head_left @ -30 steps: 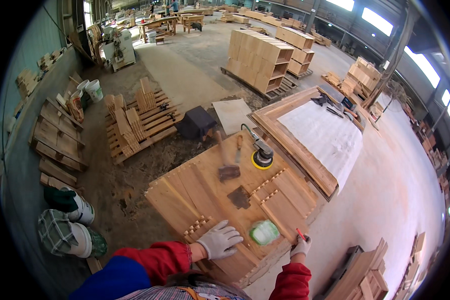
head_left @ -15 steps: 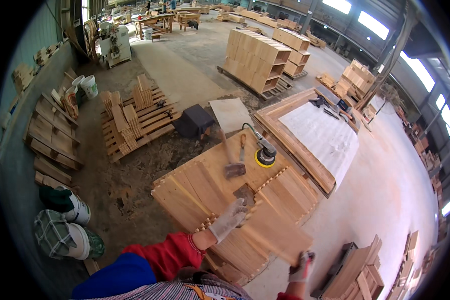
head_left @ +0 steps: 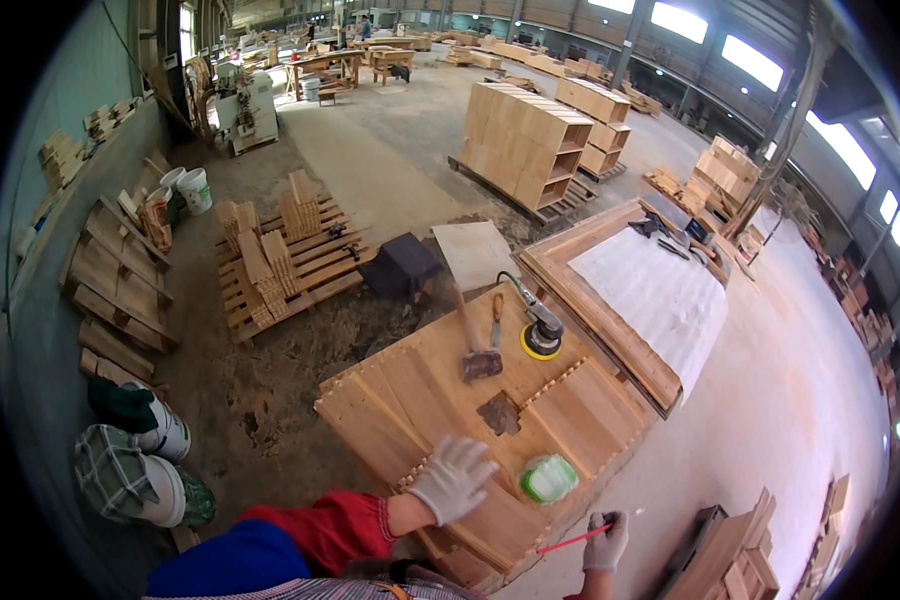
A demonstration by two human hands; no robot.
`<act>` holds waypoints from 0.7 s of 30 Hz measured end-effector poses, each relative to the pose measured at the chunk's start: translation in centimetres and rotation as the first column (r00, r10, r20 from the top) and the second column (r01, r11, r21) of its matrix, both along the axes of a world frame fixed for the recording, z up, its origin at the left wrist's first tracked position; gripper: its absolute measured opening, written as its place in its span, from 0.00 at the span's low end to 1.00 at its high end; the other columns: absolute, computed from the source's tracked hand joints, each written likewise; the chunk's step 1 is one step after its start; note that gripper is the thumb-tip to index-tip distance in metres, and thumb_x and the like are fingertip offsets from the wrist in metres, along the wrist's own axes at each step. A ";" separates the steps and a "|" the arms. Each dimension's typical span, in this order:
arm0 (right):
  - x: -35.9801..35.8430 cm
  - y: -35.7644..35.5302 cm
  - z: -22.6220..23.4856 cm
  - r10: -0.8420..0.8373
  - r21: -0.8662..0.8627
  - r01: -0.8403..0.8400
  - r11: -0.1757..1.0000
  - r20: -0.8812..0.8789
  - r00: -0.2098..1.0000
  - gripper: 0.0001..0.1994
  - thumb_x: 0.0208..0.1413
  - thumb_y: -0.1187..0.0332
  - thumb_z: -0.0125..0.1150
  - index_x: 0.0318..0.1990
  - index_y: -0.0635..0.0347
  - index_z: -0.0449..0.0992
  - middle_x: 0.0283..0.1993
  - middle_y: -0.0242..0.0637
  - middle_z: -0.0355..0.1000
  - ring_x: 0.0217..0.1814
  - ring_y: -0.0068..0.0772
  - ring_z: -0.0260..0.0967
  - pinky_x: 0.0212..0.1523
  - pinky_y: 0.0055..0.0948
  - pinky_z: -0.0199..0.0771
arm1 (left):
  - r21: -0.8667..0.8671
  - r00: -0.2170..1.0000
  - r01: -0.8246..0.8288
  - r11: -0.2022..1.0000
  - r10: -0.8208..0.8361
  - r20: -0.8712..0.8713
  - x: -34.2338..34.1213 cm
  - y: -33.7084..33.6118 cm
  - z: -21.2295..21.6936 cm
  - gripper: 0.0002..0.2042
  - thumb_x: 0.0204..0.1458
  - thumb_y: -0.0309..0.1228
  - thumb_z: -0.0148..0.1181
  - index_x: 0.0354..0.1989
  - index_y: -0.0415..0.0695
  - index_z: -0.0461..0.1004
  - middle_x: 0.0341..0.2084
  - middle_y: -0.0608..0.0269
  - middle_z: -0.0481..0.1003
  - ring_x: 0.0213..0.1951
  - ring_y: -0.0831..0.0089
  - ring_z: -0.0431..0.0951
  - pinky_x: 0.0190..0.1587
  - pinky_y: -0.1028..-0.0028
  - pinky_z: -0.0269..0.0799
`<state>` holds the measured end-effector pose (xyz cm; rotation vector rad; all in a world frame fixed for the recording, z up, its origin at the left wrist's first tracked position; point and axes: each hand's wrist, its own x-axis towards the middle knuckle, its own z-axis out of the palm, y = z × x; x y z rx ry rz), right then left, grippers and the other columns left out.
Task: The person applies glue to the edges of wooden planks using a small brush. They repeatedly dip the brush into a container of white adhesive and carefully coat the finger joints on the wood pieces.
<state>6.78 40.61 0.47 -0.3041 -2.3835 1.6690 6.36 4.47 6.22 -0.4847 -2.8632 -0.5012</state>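
Note:
My left hand, in a white glove, is open with its fingers spread above boards with notched ends at the table's near side. To the right, my gloved right hand is closed round a thin red stick that points left. A translucent tub with green on it stands on the wooden worktop between the hands. Farther back lie a mallet, a chisel with a wooden handle and a sander with a yellow-edged pad. More jointed boards rest at the right.
Beyond the worktop is a wooden frame table with a white sheet. A pallet of wood pieces and a dark covered block are on the floor. Buckets stand at left, stacked wood at lower right.
The board that spanned both hands is no longer in them, and the tub now shows. My left hand has spread open; the right now holds the red stick. The view has shifted slightly.

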 end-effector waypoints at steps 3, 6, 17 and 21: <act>-5.8 -0.3 2.5 0.094 0.263 -0.079 0.962 -0.045 0.995 0.09 0.54 0.71 0.65 0.38 0.60 0.70 0.32 0.38 0.69 0.34 0.33 0.70 0.37 0.31 0.73 | -0.007 0.982 0.172 0.985 -0.172 -0.074 -0.5 3.5 -0.9 0.24 0.58 0.49 0.56 0.60 0.52 0.72 0.59 0.54 0.70 0.65 0.51 0.66 0.70 0.42 0.50; -12.9 1.3 1.6 0.161 0.527 -0.091 0.845 -0.087 0.983 0.15 0.50 0.66 0.72 0.41 0.58 0.72 0.37 0.46 0.72 0.40 0.48 0.72 0.43 0.41 0.74 | -0.004 0.976 0.216 0.976 -0.216 0.016 -0.5 5.2 -2.8 0.23 0.59 0.49 0.56 0.58 0.51 0.73 0.56 0.57 0.72 0.62 0.56 0.69 0.68 0.44 0.52; -30.0 8.5 -5.4 0.022 0.611 -0.112 0.784 0.153 0.988 0.13 0.52 0.67 0.70 0.43 0.55 0.73 0.41 0.49 0.74 0.47 0.53 0.73 0.46 0.46 0.73 | 0.027 0.964 0.207 0.978 -0.209 0.166 -0.3 5.5 0.1 0.19 0.59 0.48 0.57 0.52 0.50 0.77 0.46 0.63 0.76 0.53 0.64 0.75 0.68 0.52 0.54; -32.1 11.1 -9.3 -0.005 0.444 -0.039 0.895 0.096 0.995 0.09 0.53 0.72 0.65 0.40 0.57 0.73 0.33 0.48 0.73 0.38 0.47 0.74 0.41 0.41 0.73 | 0.035 0.972 0.198 0.979 -0.201 0.119 -0.5 5.7 -0.6 0.19 0.58 0.48 0.58 0.52 0.51 0.77 0.46 0.63 0.76 0.53 0.64 0.75 0.68 0.52 0.55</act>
